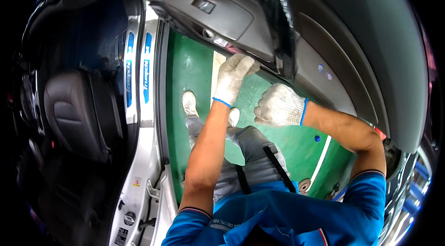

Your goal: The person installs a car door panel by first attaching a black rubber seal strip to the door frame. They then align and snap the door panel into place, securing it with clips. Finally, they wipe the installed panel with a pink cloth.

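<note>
Both of my hands wear white knitted gloves with blue cuffs. My left hand is at the lower edge of a dark car door panel, its fingers curled near that edge. What lies inside those fingers is hidden. To the right and nearer to me, my right hand is closed in a fist beside the lower part of the door, knuckles turned left. Anything within the fist is out of sight. A window switch sits in the panel above my left hand, and a glossy black trim piece curves down beside it.
At left, the car's door opening has a silver sill with blue-printed strips, and a dark leather seat inside. Below me is a green floor with white lines and a small blue cap-like object. My white shoes stand between sill and door.
</note>
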`<act>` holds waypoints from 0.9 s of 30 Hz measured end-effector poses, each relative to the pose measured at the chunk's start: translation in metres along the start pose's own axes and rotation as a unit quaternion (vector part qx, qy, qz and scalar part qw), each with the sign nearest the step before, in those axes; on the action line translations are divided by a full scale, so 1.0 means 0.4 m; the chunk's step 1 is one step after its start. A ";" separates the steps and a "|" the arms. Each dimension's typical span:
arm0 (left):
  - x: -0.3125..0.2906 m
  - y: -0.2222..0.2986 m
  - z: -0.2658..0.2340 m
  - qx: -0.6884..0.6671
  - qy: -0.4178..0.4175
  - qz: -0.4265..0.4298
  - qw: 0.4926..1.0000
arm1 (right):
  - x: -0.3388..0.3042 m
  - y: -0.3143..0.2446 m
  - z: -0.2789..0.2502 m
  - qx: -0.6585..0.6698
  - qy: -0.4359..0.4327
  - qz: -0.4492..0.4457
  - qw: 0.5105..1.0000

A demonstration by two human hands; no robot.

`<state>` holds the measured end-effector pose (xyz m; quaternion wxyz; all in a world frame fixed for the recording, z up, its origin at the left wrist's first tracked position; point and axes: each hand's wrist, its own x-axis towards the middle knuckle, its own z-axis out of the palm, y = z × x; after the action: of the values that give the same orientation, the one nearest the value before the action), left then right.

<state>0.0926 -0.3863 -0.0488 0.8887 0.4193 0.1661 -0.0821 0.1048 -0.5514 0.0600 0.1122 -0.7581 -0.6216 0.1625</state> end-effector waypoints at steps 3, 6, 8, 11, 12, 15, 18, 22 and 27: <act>0.001 -0.024 -0.051 -0.089 0.084 -0.033 0.992 | 0.054 -0.022 0.001 -0.002 -0.038 0.011 0.999; -0.024 -0.062 -0.118 -0.085 0.184 -0.057 0.978 | 0.148 -0.087 0.001 0.026 -0.122 0.008 0.992; -0.054 -0.076 -0.156 -0.097 0.214 -0.100 0.967 | 0.169 -0.086 0.020 0.023 -0.137 -0.007 0.990; -0.091 -0.101 -0.210 -0.118 0.221 -0.133 0.959 | 0.187 0.089 -0.002 -0.025 -0.126 -0.009 0.992; -0.100 -0.090 -0.229 -0.129 0.229 -0.128 0.956 | 0.206 0.089 0.002 -0.089 -0.069 -0.026 0.993; -0.138 -0.085 -0.272 -0.131 0.232 -0.150 0.952 | 0.223 0.033 -0.039 -0.062 -0.046 0.040 0.996; -0.147 -0.055 -0.306 -0.124 0.247 -0.185 0.943 | 0.232 -0.056 -0.145 -0.020 -0.027 -0.089 0.995; -0.137 -0.045 -0.397 -0.119 0.253 -0.169 0.945 | 0.238 -0.011 -0.332 -0.006 -0.003 -0.078 0.997; -0.118 0.014 -0.466 -0.121 0.238 -0.160 0.950 | 0.372 -0.022 -0.386 -0.132 0.043 -0.066 0.988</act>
<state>0.0079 -0.2383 -0.1381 0.8427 0.2835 0.4466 -0.1002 0.1823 -0.3989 0.1896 0.0487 -0.7297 -0.6810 0.0381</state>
